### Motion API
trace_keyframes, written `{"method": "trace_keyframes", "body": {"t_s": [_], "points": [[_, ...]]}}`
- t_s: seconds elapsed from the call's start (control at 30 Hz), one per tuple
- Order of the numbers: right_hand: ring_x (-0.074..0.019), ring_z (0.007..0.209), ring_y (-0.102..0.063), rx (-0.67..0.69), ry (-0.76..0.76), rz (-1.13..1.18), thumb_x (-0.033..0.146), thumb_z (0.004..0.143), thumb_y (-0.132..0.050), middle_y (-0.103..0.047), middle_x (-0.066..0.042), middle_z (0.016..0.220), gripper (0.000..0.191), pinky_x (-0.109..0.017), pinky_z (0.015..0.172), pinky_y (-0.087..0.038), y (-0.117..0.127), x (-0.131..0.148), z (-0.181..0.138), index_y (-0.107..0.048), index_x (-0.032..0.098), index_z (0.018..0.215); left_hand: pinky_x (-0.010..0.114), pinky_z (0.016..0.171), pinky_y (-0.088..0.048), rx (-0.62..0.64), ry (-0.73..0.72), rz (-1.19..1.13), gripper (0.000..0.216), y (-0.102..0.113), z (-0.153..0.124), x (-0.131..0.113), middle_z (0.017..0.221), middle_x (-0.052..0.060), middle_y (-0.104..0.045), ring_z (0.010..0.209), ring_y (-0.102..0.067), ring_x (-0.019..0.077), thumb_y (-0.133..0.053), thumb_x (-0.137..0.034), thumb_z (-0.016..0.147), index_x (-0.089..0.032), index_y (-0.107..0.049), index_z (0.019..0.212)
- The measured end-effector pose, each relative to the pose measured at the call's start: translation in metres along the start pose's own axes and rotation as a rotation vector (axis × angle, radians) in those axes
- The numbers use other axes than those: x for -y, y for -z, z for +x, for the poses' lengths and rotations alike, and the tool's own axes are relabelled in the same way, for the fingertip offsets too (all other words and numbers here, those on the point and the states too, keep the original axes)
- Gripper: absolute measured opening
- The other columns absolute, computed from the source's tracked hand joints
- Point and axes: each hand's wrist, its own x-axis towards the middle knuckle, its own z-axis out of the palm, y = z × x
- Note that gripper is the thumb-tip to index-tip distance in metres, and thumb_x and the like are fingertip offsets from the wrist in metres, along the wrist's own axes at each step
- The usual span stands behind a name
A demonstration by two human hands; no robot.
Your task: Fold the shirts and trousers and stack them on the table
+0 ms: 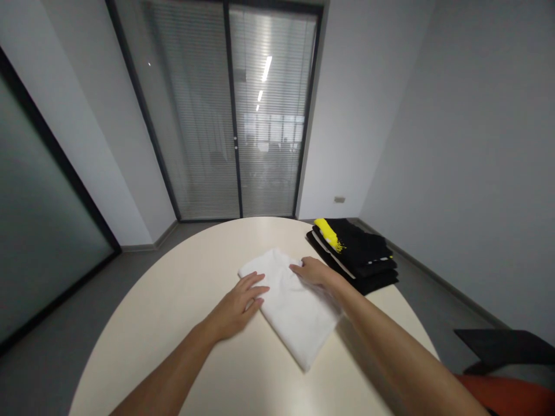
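A folded white garment [295,315] lies on the round cream table [173,306], slanting from the middle toward the near right. My left hand [238,303] rests flat on the garment's left edge, fingers stretched out. My right hand [313,271] lies on the garment's far right part, fingers flat and pointing left. Neither hand grips anything.
A stack of folded black clothes [362,257] with a yellow patch [327,234] sits at the table's far right edge. Glass doors with blinds [234,115] stand behind the table. A dark chair and an orange seat [507,381] are at the near right.
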Motion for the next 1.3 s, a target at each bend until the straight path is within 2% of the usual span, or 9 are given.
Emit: {"method": "trace_keyframes", "body": {"t_s": [0.13,0.27,0.6,0.8,0.93,1.03,1.1,1.2,1.3], "points": [[-0.0238,0.103,-0.067,-0.088,0.054,0.012,0.045,0.097,-0.050,-0.072,-0.015,0.112,0.038,-0.027,0.079,-0.043,0.002,0.001,-0.008,-0.065,0.014,0.113,0.051,0.117,-0.037,-0.182,0.089,0.114,0.032,-0.002,0.003,0.016,0.142,0.009,-0.056,0.137,-0.044,0.0255,-0.044,-0.031,0.100,-0.022,-0.063,0.124],[-0.0229,0.094,-0.068,-0.220,0.106,0.007,0.042,0.097,-0.052,-0.074,-0.013,0.104,0.032,-0.027,0.073,-0.041,0.024,0.003,-0.019,-0.064,0.017,0.114,0.052,0.114,-0.039,-0.287,0.207,0.196,0.030,-0.005,0.004,0.033,0.136,0.011,-0.059,0.132,-0.049,0.0266,-0.046,-0.028,0.098,-0.021,-0.065,0.119],[-0.0267,0.093,-0.067,-0.472,0.079,-0.147,0.045,0.097,-0.051,-0.073,-0.014,0.104,0.035,-0.029,0.072,-0.042,0.121,-0.003,-0.025,-0.065,0.020,0.117,0.052,0.113,-0.039,-0.207,0.271,0.275,0.036,-0.018,0.001,0.046,0.137,0.015,-0.058,0.132,-0.049,0.0283,-0.045,-0.031,0.098,-0.015,-0.060,0.126],[-0.0256,0.091,-0.067,-0.571,0.052,-0.087,0.046,0.094,-0.055,-0.073,-0.014,0.106,0.038,-0.029,0.071,-0.044,0.179,-0.032,-0.011,-0.067,0.017,0.117,0.050,0.115,-0.037,-0.203,0.265,0.268,0.036,-0.019,0.000,0.046,0.137,0.013,-0.059,0.132,-0.049,0.0279,-0.046,-0.033,0.098,-0.016,-0.060,0.126],[-0.0249,0.089,-0.067,-0.622,0.029,-0.048,0.048,0.091,-0.057,-0.074,-0.013,0.101,0.039,-0.029,0.070,-0.044,0.204,-0.062,0.013,-0.070,0.017,0.110,0.051,0.114,-0.038,-0.212,0.276,0.252,0.035,-0.022,-0.002,0.050,0.137,0.012,-0.059,0.134,-0.048,0.0276,-0.047,-0.033,0.097,-0.018,-0.061,0.126],[-0.0251,0.088,-0.067,-0.629,-0.010,-0.044,0.052,0.091,-0.056,-0.074,-0.014,0.100,0.045,-0.031,0.072,-0.046,0.208,-0.096,0.038,-0.069,0.016,0.113,0.050,0.115,-0.037,-0.211,0.283,0.256,0.034,-0.024,-0.001,0.053,0.137,0.012,-0.059,0.134,-0.048,0.0274,-0.047,-0.033,0.097,-0.019,-0.062,0.124],[-0.0264,0.091,-0.068,-0.607,-0.071,-0.067,0.054,0.090,-0.056,-0.073,-0.015,0.104,0.047,-0.033,0.077,-0.047,0.200,-0.123,0.053,-0.068,0.017,0.117,0.050,0.114,-0.038,-0.210,0.286,0.263,0.033,-0.024,0.000,0.054,0.137,0.011,-0.059,0.133,-0.048,0.0273,-0.047,-0.032,0.097,-0.019,-0.062,0.123],[-0.0304,0.105,-0.065,-0.522,-0.229,-0.134,0.047,0.089,-0.062,-0.069,-0.019,0.117,0.056,-0.037,0.086,-0.047,0.177,-0.159,0.067,-0.057,0.013,0.134,0.050,0.114,-0.039,-0.208,0.286,0.271,0.032,-0.022,0.001,0.053,0.136,0.011,-0.059,0.132,-0.049,0.0274,-0.047,-0.032,0.097,-0.019,-0.062,0.123],[-0.0319,0.113,-0.062,-0.479,-0.251,-0.159,0.047,0.092,-0.057,-0.064,-0.024,0.126,0.062,-0.041,0.092,-0.046,0.148,-0.179,0.071,-0.050,0.010,0.141,0.051,0.114,-0.038,-0.201,0.278,0.278,0.033,-0.021,0.001,0.051,0.136,0.012,-0.059,0.131,-0.049,0.0277,-0.046,-0.031,0.097,-0.017,-0.062,0.123]]}}
